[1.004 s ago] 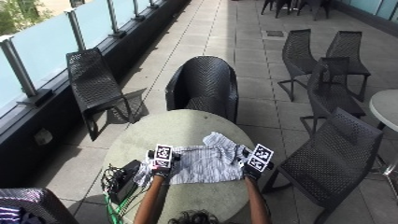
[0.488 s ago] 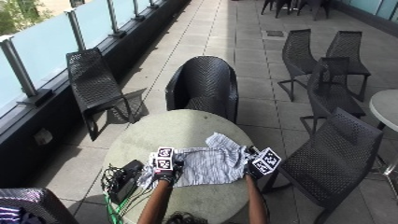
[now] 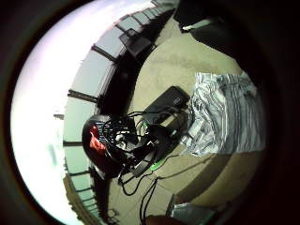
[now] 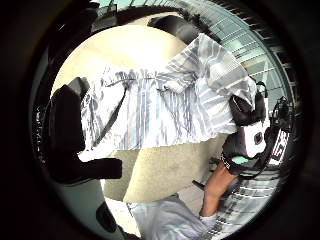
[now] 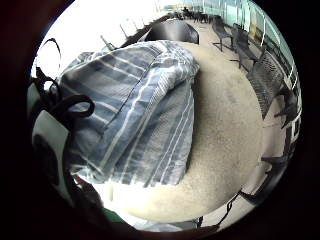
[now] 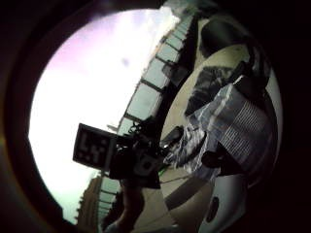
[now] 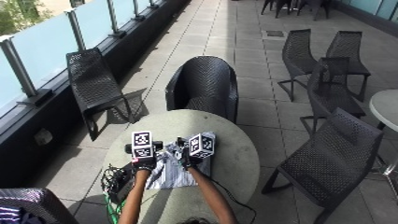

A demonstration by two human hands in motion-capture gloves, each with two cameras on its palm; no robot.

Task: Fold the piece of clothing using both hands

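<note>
Outside view shows your right hand [image 7: 188, 158] has carried the striped shirt's [image 7: 169, 173] edge across to your left hand [image 7: 145, 163], both pinching cloth on the round tabletop [image 7: 236, 154], so the first fold looks nearly closed.

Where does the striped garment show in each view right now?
Outside view: striped garment on the round table.
Left little-finger view, beside the black device.
Left thumb view, spread on the table.
Right little-finger view.
Right thumb view.
Shared landmark: the table.
</note>
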